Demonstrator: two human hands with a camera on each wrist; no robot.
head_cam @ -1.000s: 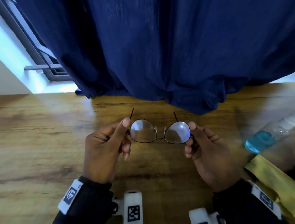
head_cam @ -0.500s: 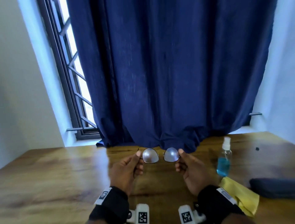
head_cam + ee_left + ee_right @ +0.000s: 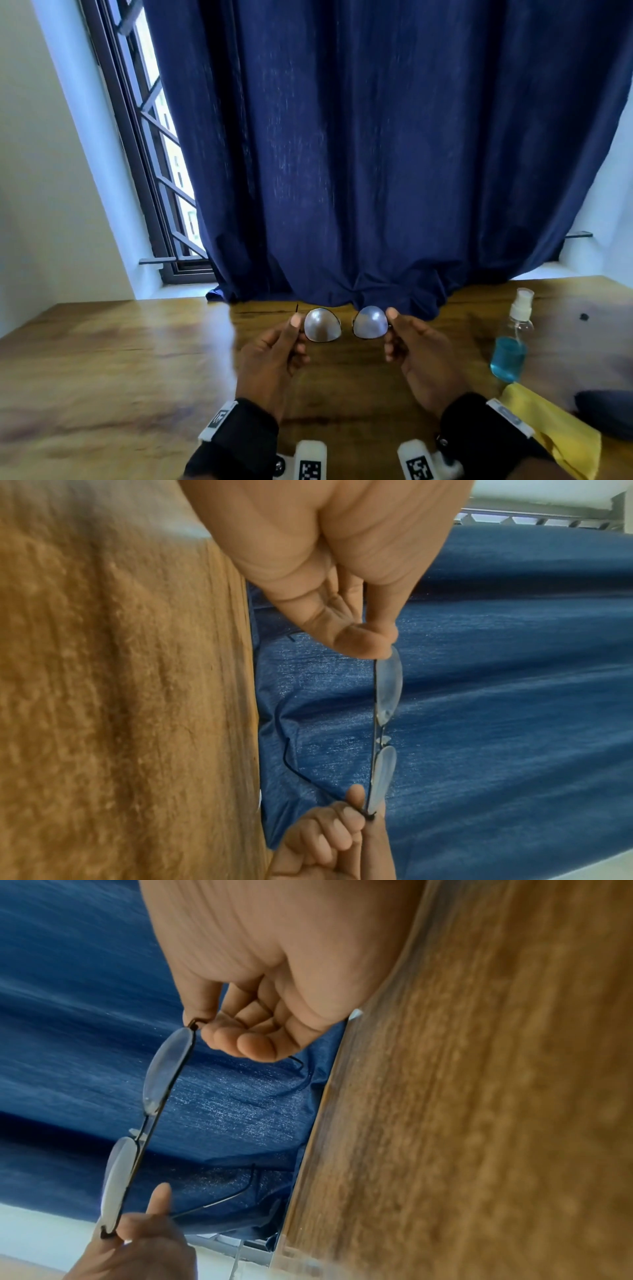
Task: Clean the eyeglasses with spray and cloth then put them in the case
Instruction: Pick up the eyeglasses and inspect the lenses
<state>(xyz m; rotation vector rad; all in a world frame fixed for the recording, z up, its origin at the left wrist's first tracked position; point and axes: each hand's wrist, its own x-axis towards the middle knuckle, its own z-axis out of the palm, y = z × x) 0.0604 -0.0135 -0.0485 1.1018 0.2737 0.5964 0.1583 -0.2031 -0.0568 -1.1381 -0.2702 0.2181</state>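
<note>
Thin dark-framed eyeglasses [image 3: 346, 327] are held up above the wooden table, lenses facing me, temples unfolded and pointing away. My left hand [image 3: 294, 334] pinches the frame's left end between thumb and fingers; my right hand [image 3: 390, 325] pinches the right end. The left wrist view shows the eyeglasses [image 3: 385, 723] edge-on, as does the right wrist view, where the eyeglasses [image 3: 150, 1118] have both arms extended. A spray bottle [image 3: 512, 337] with blue liquid stands to the right. A yellow cloth [image 3: 555, 431] lies by my right wrist. A dark case [image 3: 606, 413] lies at the right edge.
A dark blue curtain [image 3: 359, 154] hangs behind the wooden table [image 3: 120, 370], its hem resting on the tabletop just past the glasses. A barred window [image 3: 150, 154] is at the back left. A small dark speck [image 3: 584, 317] lies on the table beyond the bottle.
The head view has tilted upward, so hands and glasses now appear lower and smaller. Both hands still hold the glasses at their ends, raised more upright.
</note>
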